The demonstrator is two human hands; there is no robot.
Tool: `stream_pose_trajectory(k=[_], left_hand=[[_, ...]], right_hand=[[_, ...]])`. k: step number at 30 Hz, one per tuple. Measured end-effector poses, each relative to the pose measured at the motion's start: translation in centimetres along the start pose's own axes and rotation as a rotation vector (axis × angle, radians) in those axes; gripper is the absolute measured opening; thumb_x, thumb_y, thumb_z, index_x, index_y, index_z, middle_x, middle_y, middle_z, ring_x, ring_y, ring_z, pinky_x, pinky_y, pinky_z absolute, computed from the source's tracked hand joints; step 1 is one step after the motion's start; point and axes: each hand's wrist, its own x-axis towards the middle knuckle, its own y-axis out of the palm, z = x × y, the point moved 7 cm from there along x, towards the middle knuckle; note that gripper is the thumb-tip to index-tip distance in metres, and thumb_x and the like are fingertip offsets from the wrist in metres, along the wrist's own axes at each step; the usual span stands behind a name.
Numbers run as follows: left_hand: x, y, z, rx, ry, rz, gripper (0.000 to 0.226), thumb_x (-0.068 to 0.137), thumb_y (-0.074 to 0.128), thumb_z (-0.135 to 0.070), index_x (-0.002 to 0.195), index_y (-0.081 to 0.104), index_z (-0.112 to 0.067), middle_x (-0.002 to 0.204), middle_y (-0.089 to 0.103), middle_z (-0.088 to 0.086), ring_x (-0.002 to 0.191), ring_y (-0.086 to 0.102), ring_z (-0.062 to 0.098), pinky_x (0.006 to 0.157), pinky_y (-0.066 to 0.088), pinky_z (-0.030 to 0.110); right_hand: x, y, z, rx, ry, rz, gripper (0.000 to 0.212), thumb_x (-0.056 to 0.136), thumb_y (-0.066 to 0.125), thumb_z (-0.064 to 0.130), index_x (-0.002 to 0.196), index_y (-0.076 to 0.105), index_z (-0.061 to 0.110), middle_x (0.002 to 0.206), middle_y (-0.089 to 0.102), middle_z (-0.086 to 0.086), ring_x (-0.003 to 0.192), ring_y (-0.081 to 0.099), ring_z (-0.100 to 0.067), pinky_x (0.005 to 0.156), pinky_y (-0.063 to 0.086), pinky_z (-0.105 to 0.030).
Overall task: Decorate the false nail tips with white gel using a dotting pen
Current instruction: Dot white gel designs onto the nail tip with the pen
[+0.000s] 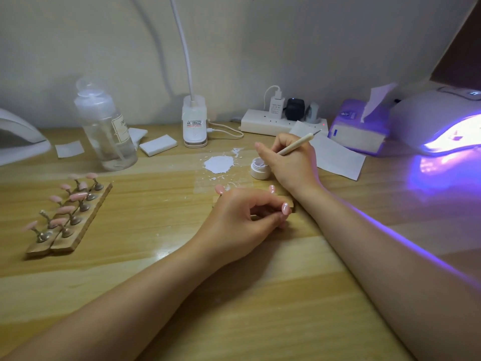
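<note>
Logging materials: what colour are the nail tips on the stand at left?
Pale pink nail tips, clearest in the head view.

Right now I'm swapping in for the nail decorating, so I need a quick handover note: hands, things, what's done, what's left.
Right hand grips the dotting pen, lower end at the small open gel jar.
Left hand holds a wooden strip of nail tips; its near tip shows white dots.
Two more wooden strips of pink tips stand far left; none shows white from here.
UV lamp glows at right.
Left: load the pen, dot the remaining tips.
</note>
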Motion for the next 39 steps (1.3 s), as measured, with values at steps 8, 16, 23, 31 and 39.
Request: stream_pose_trajectory(k=[8,16,23,31,39], left_hand=[[0.1,0.0,0.1,0.008,-0.003,0.003,0.008,0.085,0.062,-0.002,0.083,0.069,-0.006,0.065,0.064,-0.01,0.061,0.061,-0.007,0.062,0.042,0.006],[0.1,0.0,0.1,0.001,-0.005,-0.004,0.009,0.084,0.062,-0.003,0.082,0.069,-0.007,0.066,0.065,-0.012,0.062,0.062,-0.006,0.063,0.045,0.008],[0.1,-0.1,0.1,0.003,-0.02,-0.005,0.008,0.084,0.062,-0.002,0.083,0.07,-0.005,0.066,0.064,-0.008,0.061,0.06,-0.005,0.061,0.042,0.007],[0.1,-0.2,0.0,-0.017,-0.036,-0.003,0.018,0.083,0.064,-0.002,0.078,0.066,-0.018,0.063,0.064,-0.013,0.059,0.059,-0.007,0.06,0.041,0.005],[0.1,-0.1,0.0,0.006,-0.011,0.009,0.008,0.083,0.064,-0.002,0.083,0.07,-0.007,0.065,0.066,-0.007,0.058,0.06,-0.006,0.061,0.044,0.008]], right_hand=[[0.0,0.0,0.1,0.003,-0.001,0.006,0.046,0.078,0.07,0.034,0.047,0.037,0.021,0.039,0.047,0.018,0.044,0.041,0.0,0.052,0.034,-0.025],[0.0,-0.4,0.3,0.051,0.019,-0.046,0.045,0.078,0.069,0.035,0.049,0.039,0.02,0.04,0.045,0.014,0.048,0.041,-0.003,0.055,0.036,-0.026],[-0.7,-2.1,1.4,0.326,0.048,-0.177,0.038,0.086,0.063,0.03,0.059,0.045,0.011,0.056,0.051,-0.008,0.046,0.05,0.003,0.057,0.04,-0.016],[-0.7,-5.4,5.6,0.59,0.102,-0.239,0.046,0.091,0.049,0.046,0.054,0.046,0.018,0.037,0.046,0.009,0.036,0.044,-0.004,0.042,0.036,-0.012],[-7.0,-5.4,3.3,0.58,0.115,0.026,0.038,0.062,0.071,0.048,0.043,0.052,0.021,0.038,0.047,0.006,0.039,0.042,-0.004,0.056,0.044,-0.022]])
